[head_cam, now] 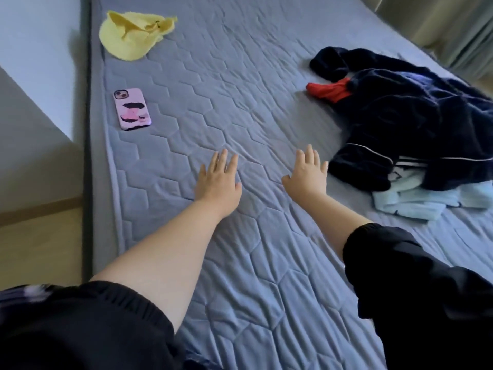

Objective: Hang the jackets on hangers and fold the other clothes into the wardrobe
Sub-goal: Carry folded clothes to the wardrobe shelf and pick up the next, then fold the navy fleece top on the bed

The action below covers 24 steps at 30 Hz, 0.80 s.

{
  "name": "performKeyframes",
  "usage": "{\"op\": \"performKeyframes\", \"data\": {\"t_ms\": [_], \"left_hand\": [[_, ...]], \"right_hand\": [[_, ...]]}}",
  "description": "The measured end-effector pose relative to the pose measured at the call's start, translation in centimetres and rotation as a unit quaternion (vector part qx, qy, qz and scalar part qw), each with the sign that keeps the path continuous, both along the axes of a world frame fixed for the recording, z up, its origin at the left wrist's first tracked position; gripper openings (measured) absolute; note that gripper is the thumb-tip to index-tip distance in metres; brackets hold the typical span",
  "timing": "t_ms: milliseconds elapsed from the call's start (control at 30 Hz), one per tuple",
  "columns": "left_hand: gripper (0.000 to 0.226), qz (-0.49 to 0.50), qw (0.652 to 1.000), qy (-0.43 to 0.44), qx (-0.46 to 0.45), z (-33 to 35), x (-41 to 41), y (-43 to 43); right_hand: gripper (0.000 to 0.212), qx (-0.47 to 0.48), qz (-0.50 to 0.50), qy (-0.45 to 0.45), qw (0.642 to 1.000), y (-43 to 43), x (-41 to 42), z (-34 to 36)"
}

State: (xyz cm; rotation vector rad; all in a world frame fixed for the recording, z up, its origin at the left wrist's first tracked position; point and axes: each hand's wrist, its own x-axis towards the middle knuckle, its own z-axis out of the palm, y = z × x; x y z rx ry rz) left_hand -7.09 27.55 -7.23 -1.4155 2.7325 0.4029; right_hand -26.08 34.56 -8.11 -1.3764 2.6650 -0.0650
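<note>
Clothes (416, 124) lie heaped on the bed (240, 76); left hand (217, 182) and right hand (306, 174) spread flat, empty

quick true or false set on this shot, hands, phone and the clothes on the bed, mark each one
1. The left hand and the right hand are both open with straight fingers and hold nothing. True.
2. The phone lies on the dark clothes. False: it lies on the bare bed cover near the left edge, well apart from them.
3. A yellow garment lies near the far left corner of the bed. True.
4. The light blue garment lies on top of the dark clothes. False: it lies partly under them.
5. A red piece shows at the edge of the dark clothes. True.
</note>
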Motion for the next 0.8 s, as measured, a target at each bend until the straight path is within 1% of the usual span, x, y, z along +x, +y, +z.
{"op": "performKeyframes", "data": {"t_ms": [100, 200, 267, 333, 400, 433, 467, 533, 567, 600, 667, 700, 733, 767, 800], "left_hand": [[0.065, -0.009, 1.000, 0.002, 0.009, -0.6, -2.9, 1.2], [0.064, -0.073, 0.997, -0.026, -0.005, -1.2, -5.6, 2.4], [0.064, -0.102, 0.994, -0.042, 0.010, -1.8, -7.0, 3.2], [0.065, -0.115, 0.991, -0.050, 0.035, -2.5, -7.9, 4.0], [0.066, -0.115, 0.987, -0.061, 0.090, -3.2, -8.3, 4.5], [0.066, -0.106, 0.983, -0.071, 0.134, -3.6, -8.4, 4.5], [0.066, -0.100, 0.976, -0.086, 0.174, -4.0, -8.3, 4.5], [0.067, -0.097, 0.967, -0.093, 0.217, -4.4, -8.0, 4.3], [0.067, -0.085, 0.966, -0.072, 0.233, -4.4, -7.8, 4.2], [0.066, -0.065, 0.964, -0.046, 0.254, -4.1, -7.7, 4.1], [0.061, -0.012, 0.955, 0.013, 0.297, -3.6, -7.4, 3.8], [0.056, 0.023, 0.947, 0.047, 0.316, -3.3, -7.1, 3.6], [0.050, 0.070, 0.933, 0.091, 0.342, -3.2, -6.9, 3.3], [0.044, 0.128, 0.905, 0.151, 0.377, -3.2, -6.5, 3.0], [0.038, 0.191, 0.860, 0.217, 0.419, -3.1, -5.9, 2.6]], "right_hand": [[0.075, 0.009, -0.046, 0.015, 0.999, 1.7, -4.0, -0.7], [0.077, 0.019, -0.086, 0.029, 0.996, 3.0, -8.0, -1.4], [0.081, 0.035, -0.105, 0.033, 0.993, 4.0, -10.1, -2.1], [0.087, 0.041, -0.132, 0.006, 0.990, 4.8, -11.3, -2.9], [0.091, 0.034, -0.166, -0.047, 0.984, 5.2, -11.9, -3.8], [0.092, 0.033, -0.172, -0.053, 0.983, 5.3, -12.0, -4.3], [0.091, 0.033, -0.171, -0.048, 0.984, 5.3, -12.1, -4.7], [0.084, 0.029, -0.163, -0.023, 0.986, 5.1, -12.3, -5.1], [0.075, 0.025, -0.162, -0.023, 0.986, 5.0, -12.3, -5.2], [0.062, 0.018, -0.168, -0.041, 0.985, 4.9, -12.3, -5.2], [0.032, -0.008, -0.179, -0.113, 0.977, 4.7, -11.7, -5.2], [0.022, -0.027, -0.175, -0.154, 0.972, 4.4, -11.1, -5.0], [0.016, -0.047, -0.153, -0.193, 0.968, 3.9, -10.1, -4.6], [0.012, -0.063, -0.115, -0.234, 0.963, 3.4, -8.6, -4.1], [0.011, -0.077, -0.073, -0.278, 0.955, 2.9, -6.8, -3.6]]}}
